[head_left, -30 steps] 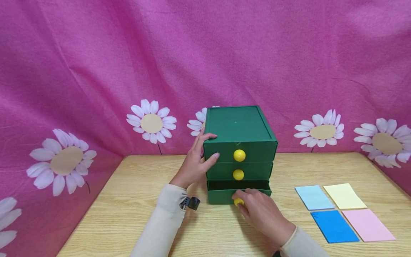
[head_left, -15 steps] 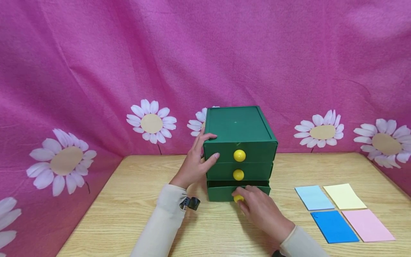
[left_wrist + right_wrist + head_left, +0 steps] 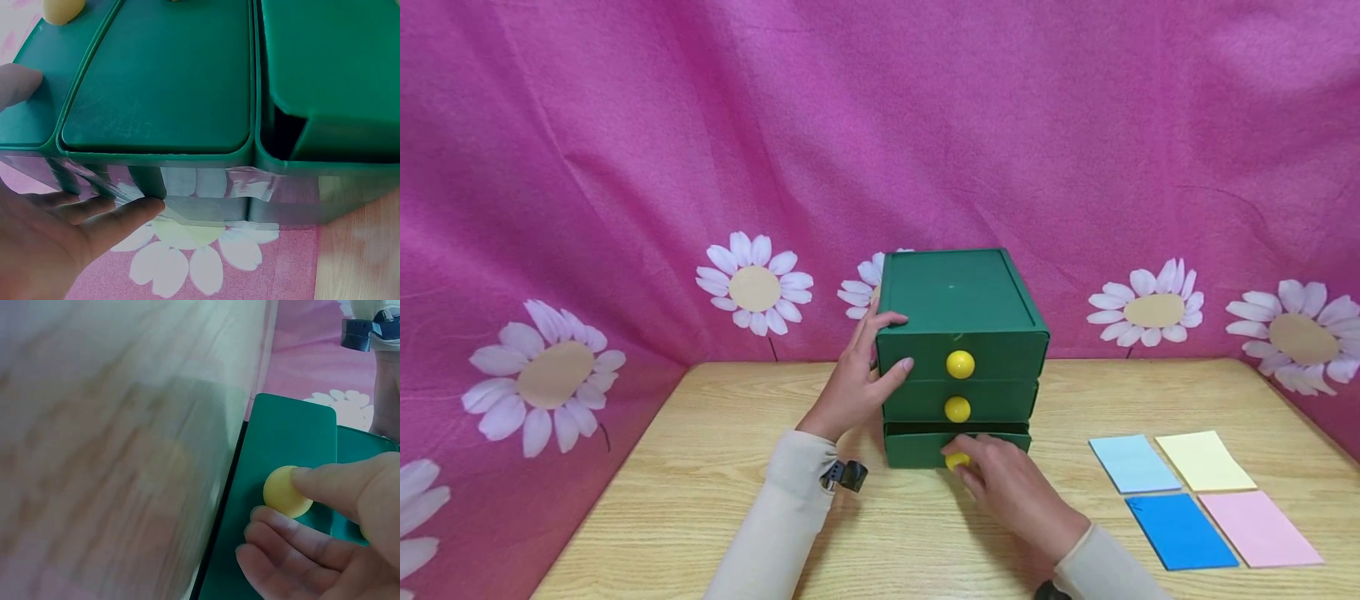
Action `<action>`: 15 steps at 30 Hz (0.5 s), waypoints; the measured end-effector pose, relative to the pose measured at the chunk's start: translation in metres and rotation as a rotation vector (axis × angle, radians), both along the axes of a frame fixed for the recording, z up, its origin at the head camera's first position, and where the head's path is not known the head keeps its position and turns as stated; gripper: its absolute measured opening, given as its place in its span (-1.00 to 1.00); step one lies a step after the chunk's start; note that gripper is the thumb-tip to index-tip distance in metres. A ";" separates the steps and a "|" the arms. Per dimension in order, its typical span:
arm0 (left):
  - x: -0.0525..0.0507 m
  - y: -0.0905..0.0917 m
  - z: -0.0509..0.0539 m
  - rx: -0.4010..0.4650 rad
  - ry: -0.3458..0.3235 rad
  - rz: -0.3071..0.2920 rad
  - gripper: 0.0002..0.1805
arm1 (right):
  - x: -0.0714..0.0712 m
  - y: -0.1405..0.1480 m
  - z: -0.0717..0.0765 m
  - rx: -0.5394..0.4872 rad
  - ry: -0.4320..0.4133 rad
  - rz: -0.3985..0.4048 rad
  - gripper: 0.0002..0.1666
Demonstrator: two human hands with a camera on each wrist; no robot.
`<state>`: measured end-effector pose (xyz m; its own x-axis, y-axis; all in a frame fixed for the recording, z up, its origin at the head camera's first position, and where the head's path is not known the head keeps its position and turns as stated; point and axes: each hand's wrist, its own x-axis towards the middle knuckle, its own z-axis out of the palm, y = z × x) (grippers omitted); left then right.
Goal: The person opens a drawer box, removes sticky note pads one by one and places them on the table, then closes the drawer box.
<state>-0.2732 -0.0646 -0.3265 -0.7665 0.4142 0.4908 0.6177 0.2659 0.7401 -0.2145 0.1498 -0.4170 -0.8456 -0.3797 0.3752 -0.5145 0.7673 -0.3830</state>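
Observation:
A green cabinet (image 3: 955,292) with three stacked drawers and yellow ball knobs stands on the table. Its bottom drawer (image 3: 913,450) sticks out slightly, leaving a narrow dark gap above its front. My right hand (image 3: 1018,492) pinches the bottom drawer's yellow knob (image 3: 284,492) between thumb and fingers. My left hand (image 3: 853,379) rests against the cabinet's left front corner, thumb on the top drawer's front and one finger at the top edge. In the left wrist view, straight fingers (image 3: 119,224) touch the side wall. The upper two drawers look closed.
Four-cornered paper pads lie to the right on the wooden table (image 3: 715,483): light blue (image 3: 1135,463), yellow (image 3: 1205,460), blue (image 3: 1182,531) and pink (image 3: 1260,527). A pink cloth (image 3: 880,125) with white daisies hangs behind and beside the table.
The bottom drawer has slid inward, narrowing its opening, with my right hand moving along on the knob. My left hand has stayed at the cabinet's corner.

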 end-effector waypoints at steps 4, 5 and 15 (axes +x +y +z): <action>0.001 0.000 0.000 -0.009 0.012 0.006 -0.44 | -0.002 0.001 0.002 -0.031 -0.068 0.007 -0.76; 0.001 0.000 0.000 -0.008 0.015 0.006 -0.44 | -0.003 0.001 0.002 -0.032 -0.073 0.006 -0.77; 0.000 0.000 0.001 0.005 -0.025 -0.009 -0.44 | -0.009 0.005 0.001 -0.058 -0.106 0.033 -0.76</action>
<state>-0.2727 -0.0642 -0.3257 -0.7749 0.4189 0.4733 0.6011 0.2566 0.7569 -0.2239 0.1552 -0.4165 -0.8691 -0.3881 0.3066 -0.4933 0.7255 -0.4799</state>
